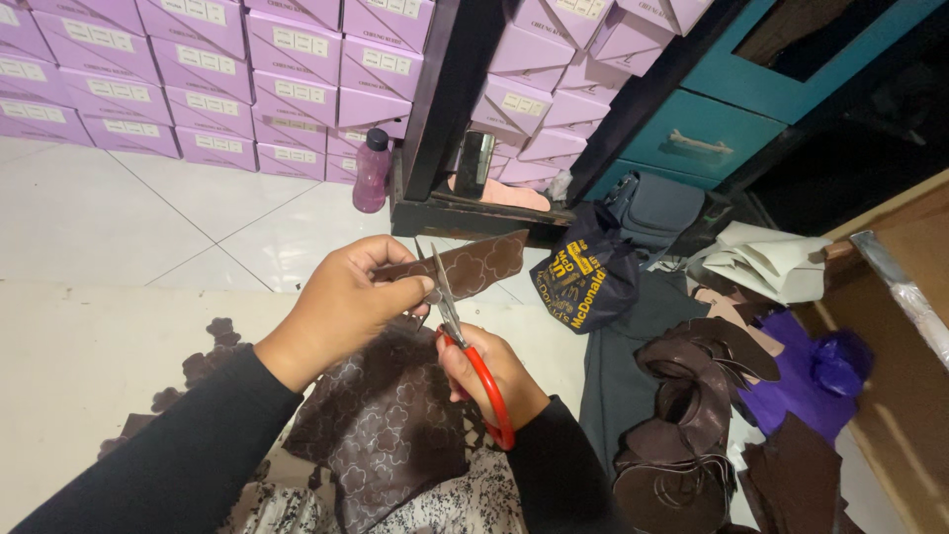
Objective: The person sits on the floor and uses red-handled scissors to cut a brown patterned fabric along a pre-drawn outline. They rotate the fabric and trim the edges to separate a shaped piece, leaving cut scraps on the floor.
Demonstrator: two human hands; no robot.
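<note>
My left hand (pixel 346 302) pinches a strip of brown patterned material (pixel 474 265) and holds it up level. My right hand (pixel 494 371) grips red-handled scissors (pixel 465 341), whose blades point up and bite into the strip just right of my left thumb. Beneath both hands, a larger sheet of the same brown patterned material (pixel 381 425) drapes over my lap.
Stacked lilac boxes (pixel 198 79) line the back wall. A purple bottle (pixel 372 170) stands by a dark table leg (pixel 445 109). A dark printed bag (pixel 585 277), a pile of brown cut pieces (pixel 692 415), purple cloth (pixel 820 371) and a teal cabinet (pixel 712 129) lie to the right.
</note>
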